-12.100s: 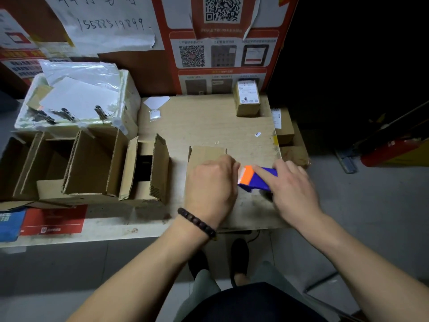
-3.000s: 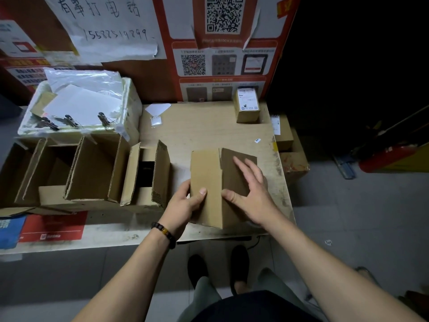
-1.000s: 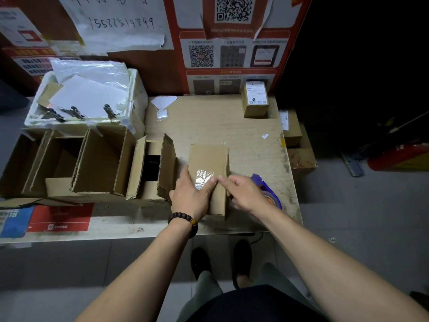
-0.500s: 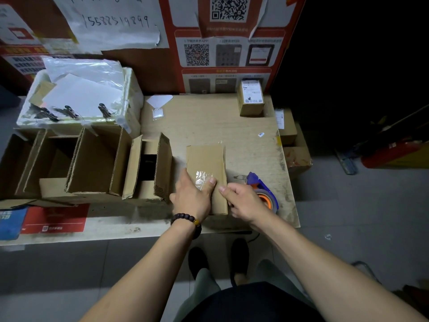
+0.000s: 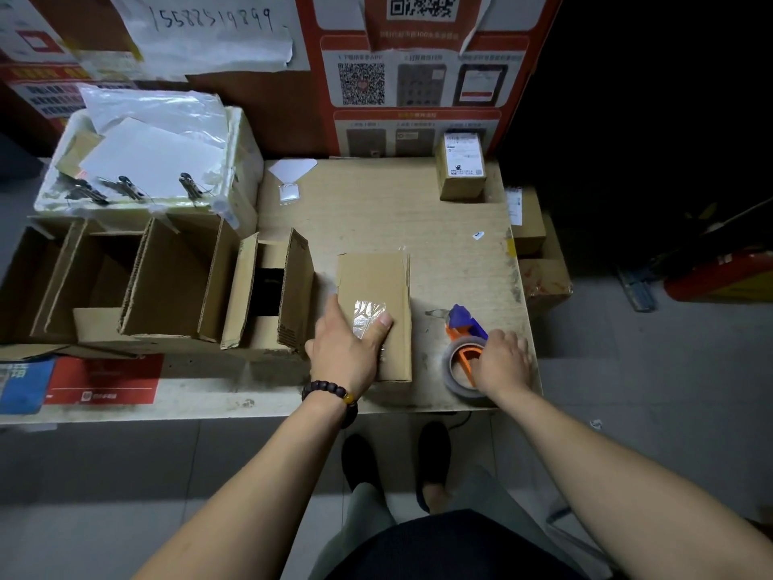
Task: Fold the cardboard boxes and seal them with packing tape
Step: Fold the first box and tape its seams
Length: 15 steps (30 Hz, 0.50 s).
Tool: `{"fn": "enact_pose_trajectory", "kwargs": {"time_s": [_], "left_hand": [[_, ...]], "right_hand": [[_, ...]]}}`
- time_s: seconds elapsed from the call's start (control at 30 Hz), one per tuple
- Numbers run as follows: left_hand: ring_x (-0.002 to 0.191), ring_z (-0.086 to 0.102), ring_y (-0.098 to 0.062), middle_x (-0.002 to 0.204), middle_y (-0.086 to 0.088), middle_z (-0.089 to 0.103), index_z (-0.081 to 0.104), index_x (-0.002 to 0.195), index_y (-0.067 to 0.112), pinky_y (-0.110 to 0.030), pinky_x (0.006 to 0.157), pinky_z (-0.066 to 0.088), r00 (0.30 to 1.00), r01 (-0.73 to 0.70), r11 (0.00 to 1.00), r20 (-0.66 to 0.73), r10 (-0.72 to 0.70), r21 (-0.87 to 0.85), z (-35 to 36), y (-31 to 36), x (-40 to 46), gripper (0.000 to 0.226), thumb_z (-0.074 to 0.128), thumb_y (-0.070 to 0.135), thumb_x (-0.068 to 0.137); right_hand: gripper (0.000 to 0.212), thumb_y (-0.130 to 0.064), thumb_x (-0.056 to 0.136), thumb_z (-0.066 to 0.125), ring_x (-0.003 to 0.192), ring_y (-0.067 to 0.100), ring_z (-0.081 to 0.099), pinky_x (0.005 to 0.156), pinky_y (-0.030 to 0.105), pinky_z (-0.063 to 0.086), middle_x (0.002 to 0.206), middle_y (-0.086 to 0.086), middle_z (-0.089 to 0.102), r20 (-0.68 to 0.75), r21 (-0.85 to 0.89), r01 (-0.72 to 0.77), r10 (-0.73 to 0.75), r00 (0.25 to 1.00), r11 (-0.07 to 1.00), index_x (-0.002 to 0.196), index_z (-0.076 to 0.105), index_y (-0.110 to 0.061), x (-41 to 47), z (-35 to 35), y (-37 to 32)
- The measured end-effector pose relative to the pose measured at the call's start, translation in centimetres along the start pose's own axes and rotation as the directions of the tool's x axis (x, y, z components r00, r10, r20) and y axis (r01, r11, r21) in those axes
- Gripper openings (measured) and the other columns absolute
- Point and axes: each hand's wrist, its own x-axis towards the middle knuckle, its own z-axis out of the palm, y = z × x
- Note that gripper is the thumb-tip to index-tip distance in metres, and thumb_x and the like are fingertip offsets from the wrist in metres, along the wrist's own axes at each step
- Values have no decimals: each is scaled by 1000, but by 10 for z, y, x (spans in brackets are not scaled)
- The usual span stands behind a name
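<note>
A small folded cardboard box (image 5: 374, 286) lies on the wooden table (image 5: 418, 211), with clear tape shining on its top. My left hand (image 5: 345, 349) rests flat on the near end of the box, thumb pressing the tape. To the right, a tape dispenser (image 5: 464, 349) with a blue and orange frame and a grey roll sits near the table's front right corner. My right hand (image 5: 502, 364) is closed around its handle.
Several open cardboard boxes (image 5: 167, 282) stand in a row to the left. A white foam tray (image 5: 146, 161) with papers and clips sits behind them. A labelled small box (image 5: 462, 167) stands at the back right. More boxes (image 5: 539, 261) lie past the table's right edge.
My right hand left the box and moved right onto the tape dispenser. My left hand stayed on the box, pressing the tape.
</note>
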Motion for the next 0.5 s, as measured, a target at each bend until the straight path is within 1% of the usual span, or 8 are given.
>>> {"fn": "enact_pose_trajectory", "kwargs": {"time_s": [0.1, 0.2, 0.27, 0.3, 0.37, 0.43, 0.47, 0.5], "left_hand": [[121, 53, -38, 131, -7, 60, 45, 140, 25, -42, 101, 39, 1000, -8, 1000, 1, 8, 7, -2, -2, 0, 75, 69, 67, 83], [120, 56, -40, 132, -9, 61, 44, 139, 19, -51, 102, 47, 999, 30, 999, 19, -31, 12, -5, -3, -2, 93, 65, 81, 73], [123, 53, -41, 138, -11, 57, 39, 144, 16, -54, 100, 47, 999, 44, 995, 4, -45, 85, -9, 2, -6, 101, 61, 84, 73], [126, 50, -41, 141, -11, 54, 37, 147, 16, -54, 100, 45, 999, 17, 988, -34, -12, 155, -11, 7, -10, 99, 59, 83, 76], [128, 46, -35, 142, -5, 54, 38, 149, 19, -53, 102, 42, 979, -113, 963, -136, 150, 246, -19, 21, -20, 90, 57, 77, 84], [123, 53, -24, 132, 2, 63, 50, 143, 22, -45, 101, 45, 953, -250, 956, -137, 271, 156, -28, 41, -31, 72, 60, 68, 89], [118, 59, -18, 123, 4, 69, 59, 134, 22, -40, 97, 49, 967, -246, 969, -67, 245, 6, -32, 52, -35, 60, 62, 63, 91], [112, 65, -14, 114, 5, 74, 67, 124, 22, -34, 90, 53, 983, -160, 968, 62, 175, -191, -36, 64, -39, 49, 64, 59, 92]], "right_hand": [[30, -17, 91, 64, 117, 34, 56, 92, 40, 48, 127, 14, 60, 69, 68, -55, 50, 996, 996, 118, 55, -9, 8, -4, 3], [35, -11, 87, 70, 94, 26, 61, 70, 36, 50, 111, 12, 61, 165, 336, -66, 10, 986, 940, 111, 44, -11, 5, -23, -4], [41, -8, 89, 73, 88, 17, 64, 64, 29, 51, 107, 6, 63, 200, 529, -39, -80, 976, 848, 116, 44, -18, -7, -48, -12], [47, -6, 89, 74, 89, 15, 65, 65, 26, 52, 108, 3, 64, 187, 627, -7, -142, 972, 779, 122, 45, -23, -15, -62, -15], [66, 3, 85, 74, 95, 13, 66, 67, 22, 54, 111, -1, 63, 94, 761, 99, -259, 961, 641, 133, 49, -35, -31, -90, -18], [86, 16, 77, 70, 108, 12, 63, 73, 25, 57, 121, -5, 60, -21, 811, 222, -353, 935, 541, 137, 52, -44, -45, -112, -18], [92, 20, 73, 68, 114, 9, 60, 79, 25, 58, 127, -9, 59, -78, 813, 284, -387, 919, 509, 137, 53, -45, -49, -121, -17], [95, 23, 70, 66, 118, 6, 58, 84, 23, 56, 131, -14, 57, -135, 795, 348, -415, 900, 496, 137, 55, -44, -54, -128, -16]]}}
